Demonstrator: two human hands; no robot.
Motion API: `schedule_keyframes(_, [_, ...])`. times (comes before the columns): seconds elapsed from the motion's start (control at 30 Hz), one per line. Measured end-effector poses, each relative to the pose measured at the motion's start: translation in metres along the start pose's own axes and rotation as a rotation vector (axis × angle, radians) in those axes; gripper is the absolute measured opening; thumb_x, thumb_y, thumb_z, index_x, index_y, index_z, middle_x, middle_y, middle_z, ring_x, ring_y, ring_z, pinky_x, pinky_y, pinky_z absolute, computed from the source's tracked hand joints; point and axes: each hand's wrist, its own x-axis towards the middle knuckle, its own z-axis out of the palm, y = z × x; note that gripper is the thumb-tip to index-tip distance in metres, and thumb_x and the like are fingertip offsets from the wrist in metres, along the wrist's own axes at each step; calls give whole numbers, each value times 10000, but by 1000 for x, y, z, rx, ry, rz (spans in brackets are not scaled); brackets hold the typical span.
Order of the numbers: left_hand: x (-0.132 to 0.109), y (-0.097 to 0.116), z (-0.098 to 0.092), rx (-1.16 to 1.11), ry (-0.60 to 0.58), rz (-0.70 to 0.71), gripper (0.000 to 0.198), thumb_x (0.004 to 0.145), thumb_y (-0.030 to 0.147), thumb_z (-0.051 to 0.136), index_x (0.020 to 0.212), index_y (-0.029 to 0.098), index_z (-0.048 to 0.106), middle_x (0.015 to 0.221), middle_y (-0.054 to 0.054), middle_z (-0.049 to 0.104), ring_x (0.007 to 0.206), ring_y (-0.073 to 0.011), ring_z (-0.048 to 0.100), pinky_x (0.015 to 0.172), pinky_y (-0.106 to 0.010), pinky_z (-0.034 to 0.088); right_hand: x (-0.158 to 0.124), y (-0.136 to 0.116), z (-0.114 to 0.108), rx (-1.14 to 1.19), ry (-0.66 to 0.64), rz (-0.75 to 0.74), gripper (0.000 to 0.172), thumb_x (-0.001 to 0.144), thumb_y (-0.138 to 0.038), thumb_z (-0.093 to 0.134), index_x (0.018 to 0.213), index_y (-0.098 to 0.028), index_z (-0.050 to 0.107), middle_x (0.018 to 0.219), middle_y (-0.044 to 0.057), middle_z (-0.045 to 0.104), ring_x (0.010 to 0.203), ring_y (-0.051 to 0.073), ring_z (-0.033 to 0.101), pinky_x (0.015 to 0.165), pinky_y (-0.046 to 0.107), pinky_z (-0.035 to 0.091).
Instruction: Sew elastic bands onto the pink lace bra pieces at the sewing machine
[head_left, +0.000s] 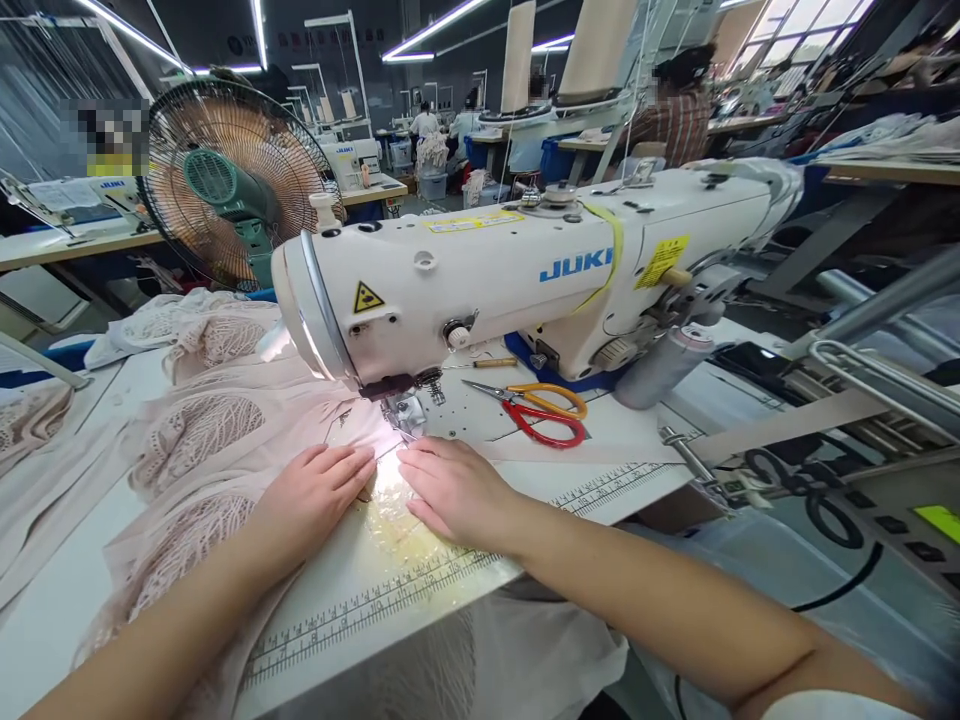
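My left hand (319,495) lies flat, fingers together and outstretched, at the edge of pale pink fabric (292,410) with lace panels, left of the needle. My right hand (454,490) is closed just in front of the presser foot (405,410), fingers bent and pressed together; what they hold is hidden. A pale strip (540,453) runs along the table from the right towards this hand. Above both hands is the white sewing machine (465,280), its lamp lighting the needle area. Yellowish clear tape (405,525) covers the table between my hands.
Scissors with red and orange handles (551,415) lie right of the needle, near a small wooden-handled tool (491,363). A grey thread cone (667,365) stands farther right. Printed rulers (360,612) line the table's front edge. A large fan (240,185) and co-workers are behind.
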Motion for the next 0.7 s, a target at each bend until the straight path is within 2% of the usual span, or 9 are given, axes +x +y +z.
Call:
schedule_keyframes(0.33, [3, -28, 20, -58, -34, -10, 412, 970, 179, 313, 1304, 217, 551, 1331, -41, 596, 1180, -222, 564, 977, -410, 448, -2, 1, 2, 7, 25, -8, 259, 864, -303, 580, 1041, -117, 615, 1185, 129, 641, 1110, 268, 533, 846, 395, 485])
schedule_keyframes(0.43, [11, -29, 15, -39, -53, -14, 405, 960, 176, 321, 1271, 204, 578, 1321, -47, 604, 1180, -239, 561, 982, -431, 445, -1, 2, 3, 10, 37, -6, 254, 863, -300, 579, 1036, -118, 618, 1183, 130, 643, 1107, 270, 538, 853, 397, 488])
schedule_keyframes(0.5, [16, -21, 2, -6, -57, -36, 410, 940, 161, 323, 1244, 195, 597, 1331, -65, 595, 1188, -256, 551, 977, -451, 443, 1, 3, 2, 23, 40, -3, 240, 859, -288, 579, 1025, -121, 622, 1182, 135, 643, 1117, 273, 537, 870, 404, 486])
schedule_keyframes(0.57, [12, -3, -17, 47, -79, -104, 426, 904, 133, 324, 1211, 171, 618, 1286, -110, 617, 1141, -268, 574, 921, -436, 473, -1, 0, -4, 61, 59, -9, 217, 861, -264, 565, 1016, -123, 624, 1191, 145, 640, 1140, 282, 530, 907, 424, 472])
schedule_keyframes(0.63, [-5, 23, -37, 108, -174, -267, 422, 878, 145, 338, 1174, 159, 638, 1084, -144, 684, 947, -266, 640, 751, -386, 516, -10, -8, -14, 176, 101, -29, 219, 885, -251, 520, 1031, -123, 620, 1182, 149, 647, 1139, 275, 540, 952, 441, 448])
schedule_keyframes(0.7, [-34, 50, -50, 144, -340, -516, 402, 897, 253, 343, 1143, 192, 655, 780, -106, 672, 644, -247, 627, 536, -346, 471, -30, -21, -24, 413, 90, -83, 267, 925, -285, 456, 1073, -127, 611, 1130, 134, 673, 1079, 234, 586, 959, 399, 450])
